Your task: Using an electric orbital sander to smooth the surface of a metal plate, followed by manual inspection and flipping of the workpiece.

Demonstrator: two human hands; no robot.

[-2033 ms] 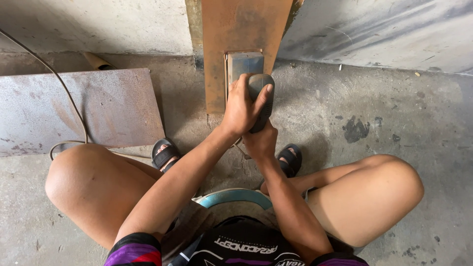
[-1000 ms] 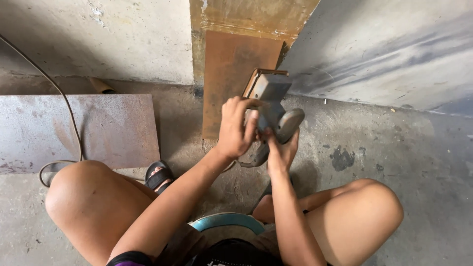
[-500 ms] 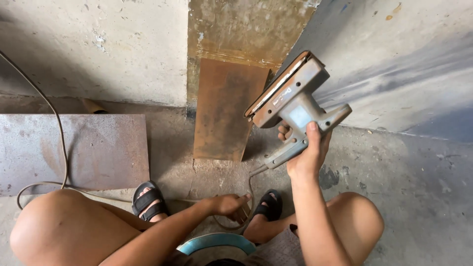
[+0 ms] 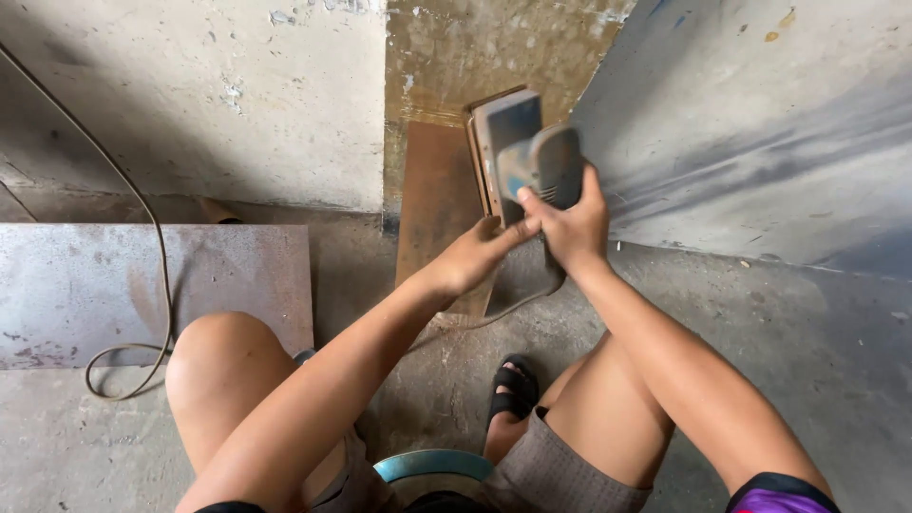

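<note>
My right hand (image 4: 567, 220) grips the handle of a grey electric sander (image 4: 521, 152), held up in the air with its flat pad turned to the left. My left hand (image 4: 472, 256) reaches up beside it, fingers touching the sander's lower body just under the pad. Behind the tool a rusty brown metal plate (image 4: 432, 204) leans upright against the wall. The sander's cord (image 4: 494, 313) hangs down from the tool toward the floor.
A flat grey steel sheet (image 4: 142, 285) lies on the floor at left, with a thin cable (image 4: 142, 266) looping across it. A large grey metal sheet (image 4: 760, 133) leans at right. My bare knees, sandalled foot (image 4: 513, 389) and a teal stool rim (image 4: 432, 465) are below.
My right hand has turned and lowered the sander in front of the rusty plate. My left hand has come up from the floor to the tool.
</note>
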